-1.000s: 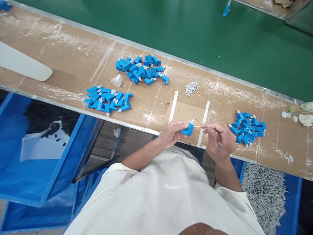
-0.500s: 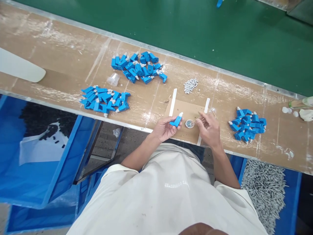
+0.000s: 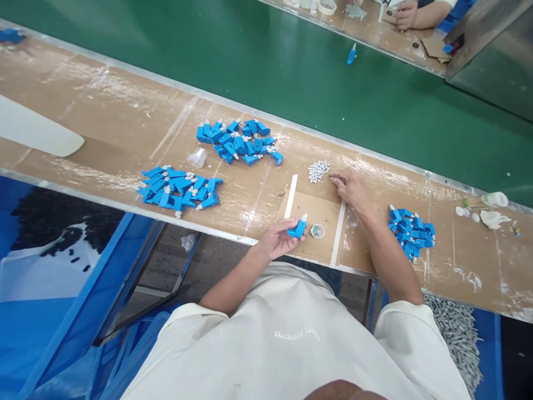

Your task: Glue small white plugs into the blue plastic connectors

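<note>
A blue plastic connector (image 3: 298,228) with a white tip sits pinched in the grip of the left hand (image 3: 280,238), held just above the near edge of the counter (image 3: 125,128). Just right of that grip lies a small round dish (image 3: 317,230) on a cardboard pad (image 3: 316,214) framed by two white strips. Beyond the pad, the right hand (image 3: 352,188) rests flat-fingered on the counter, its fingertips (image 3: 334,179) touching down just beside a small heap of grey-white caps (image 3: 318,170); whether they pinch a cap cannot be told. Right of that arm sits a pile of blue connectors (image 3: 410,230). Well left of the left grip lie two more blue piles (image 3: 179,186) (image 3: 239,141), with a clear cup (image 3: 197,158) between them. A green conveyor belt (image 3: 291,72) runs behind the counter.
</note>
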Demonstrator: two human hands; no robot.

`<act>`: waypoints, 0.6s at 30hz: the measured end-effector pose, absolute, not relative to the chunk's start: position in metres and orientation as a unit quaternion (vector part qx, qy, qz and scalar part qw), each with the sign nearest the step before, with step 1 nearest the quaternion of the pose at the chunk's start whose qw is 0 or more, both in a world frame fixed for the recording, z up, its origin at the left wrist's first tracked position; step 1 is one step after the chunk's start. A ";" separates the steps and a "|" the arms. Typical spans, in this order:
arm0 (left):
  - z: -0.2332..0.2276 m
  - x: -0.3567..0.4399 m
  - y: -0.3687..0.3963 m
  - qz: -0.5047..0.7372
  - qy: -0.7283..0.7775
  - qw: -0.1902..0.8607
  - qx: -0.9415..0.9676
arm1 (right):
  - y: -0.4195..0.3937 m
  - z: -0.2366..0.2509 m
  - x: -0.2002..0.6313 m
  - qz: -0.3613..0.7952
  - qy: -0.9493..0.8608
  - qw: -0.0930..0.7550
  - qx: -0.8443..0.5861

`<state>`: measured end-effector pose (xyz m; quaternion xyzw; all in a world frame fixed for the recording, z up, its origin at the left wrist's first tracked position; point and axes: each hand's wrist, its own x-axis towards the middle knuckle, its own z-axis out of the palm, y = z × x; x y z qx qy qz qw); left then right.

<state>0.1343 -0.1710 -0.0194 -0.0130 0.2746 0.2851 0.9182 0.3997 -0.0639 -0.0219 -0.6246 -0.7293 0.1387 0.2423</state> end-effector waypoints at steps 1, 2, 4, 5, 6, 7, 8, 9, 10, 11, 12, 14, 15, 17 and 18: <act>-0.019 0.135 -0.171 0.286 0.273 0.918 -0.014 | -0.061 -0.022 0.401 0.142 -0.735 0.233 -0.621; -0.019 0.135 -0.170 0.286 0.274 0.918 -0.016 | -0.059 -0.022 0.402 0.142 -0.741 0.225 -0.616; -0.019 0.136 -0.169 0.284 0.278 0.918 -0.022 | -0.056 -0.021 0.401 0.136 -0.753 0.215 -0.607; -0.019 0.136 -0.168 0.282 0.281 0.917 -0.026 | -0.056 -0.018 0.399 0.131 -0.757 0.213 -0.604; -0.018 0.136 -0.168 0.280 0.284 0.916 -0.030 | -0.057 -0.015 0.396 0.130 -0.758 0.214 -0.603; -0.018 0.135 -0.167 0.280 0.285 0.916 -0.035 | -0.060 -0.011 0.393 0.138 -0.753 0.218 -0.605; -0.018 0.135 -0.167 0.281 0.283 0.916 -0.041 | -0.064 -0.006 0.389 0.158 -0.742 0.227 -0.611; -0.017 0.134 -0.167 0.285 0.278 0.916 -0.046 | -0.069 -0.001 0.385 0.193 -0.722 0.242 -0.618; -0.017 0.134 -0.167 0.291 0.272 0.916 -0.051 | -0.076 0.004 0.382 0.238 -0.696 0.265 -0.623; -0.016 0.134 -0.167 0.298 0.266 0.915 -0.055 | -0.084 0.009 0.378 0.288 -0.666 0.294 -0.622; -0.015 0.133 -0.167 0.305 0.262 0.914 -0.059 | -0.092 0.013 0.375 0.336 -0.634 0.328 -0.615; -0.014 0.133 -0.167 0.314 0.260 0.911 -0.065 | -0.110 0.018 0.370 0.409 -0.579 0.391 -0.587; -0.013 0.133 -0.167 0.315 0.262 0.910 -0.067 | -0.119 0.020 0.368 0.433 -0.559 0.415 -0.572; -0.012 0.133 -0.167 0.319 0.267 0.907 -0.071 | -0.136 0.022 0.365 0.471 -0.525 0.446 -0.551; -0.011 0.133 -0.167 0.323 0.267 0.905 -0.072 | -0.144 0.022 0.365 0.486 -0.510 0.456 -0.543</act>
